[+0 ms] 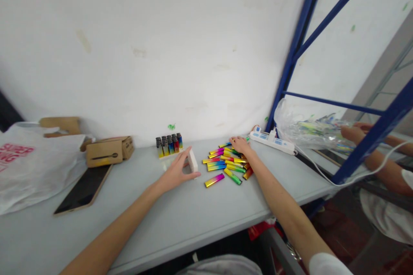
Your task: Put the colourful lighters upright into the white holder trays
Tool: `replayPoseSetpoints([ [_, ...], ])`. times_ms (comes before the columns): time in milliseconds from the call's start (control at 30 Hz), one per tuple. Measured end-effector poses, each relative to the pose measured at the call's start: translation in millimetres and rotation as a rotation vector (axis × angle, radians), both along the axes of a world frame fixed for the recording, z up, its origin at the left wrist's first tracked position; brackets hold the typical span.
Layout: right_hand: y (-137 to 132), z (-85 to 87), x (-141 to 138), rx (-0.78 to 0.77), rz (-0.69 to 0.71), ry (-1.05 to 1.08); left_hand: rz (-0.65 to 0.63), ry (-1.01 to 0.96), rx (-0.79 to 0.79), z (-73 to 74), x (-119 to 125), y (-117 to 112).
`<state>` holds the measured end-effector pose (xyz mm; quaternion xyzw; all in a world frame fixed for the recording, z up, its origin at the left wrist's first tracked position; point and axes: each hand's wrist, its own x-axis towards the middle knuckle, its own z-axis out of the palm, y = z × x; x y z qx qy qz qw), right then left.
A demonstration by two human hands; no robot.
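My left hand (178,171) grips a small white box (192,161) between thumb and fingers, standing it on edge on the grey tabletop. Across the pile of shiny, rainbow-coloured lighters (226,160), my right hand (241,145) curls its fingers over a lighter at the far edge. The palm hides part of that lighter. A purple-and-gold lighter (214,180) lies a little apart, at the pile's near side. Behind my left hand, a clear tray of upright lighters (169,145) with black tops stands by the wall.
On the left are a white plastic bag (35,167), a cardboard box (108,151) and a dark phone (84,189). A power strip (272,142) lies at the right, beside a blue metal frame (287,71). Another person's arms (377,154) reach towards a clear bag (316,131).
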<state>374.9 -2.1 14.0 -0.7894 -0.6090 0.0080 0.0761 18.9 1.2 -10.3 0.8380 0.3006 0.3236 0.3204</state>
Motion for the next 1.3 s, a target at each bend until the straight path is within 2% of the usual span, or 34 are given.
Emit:
replayPoseSetpoints([
  [167,-9,3.8,2,-0.040,0.099,-0.028,0.003,0.018,0.006,-0.2,0,0],
  [667,-35,26.4,4,-0.039,0.017,-0.009,0.002,0.007,0.008,-0.9,0,0],
  [800,-34,25.6,7,-0.005,-0.034,0.002,0.015,0.036,0.011,0.3,0,0],
  [967,-33,16.8,12,0.012,-0.096,-0.007,0.005,0.027,0.018,0.2,0,-1],
  [1100,-34,12.6,8,-0.029,-0.048,0.010,0.011,0.038,0.023,-2.0,0,1],
  [1300,-32,19.0,0,0.019,0.030,0.046,0.009,0.031,0.007,-3.9,0,2],
])
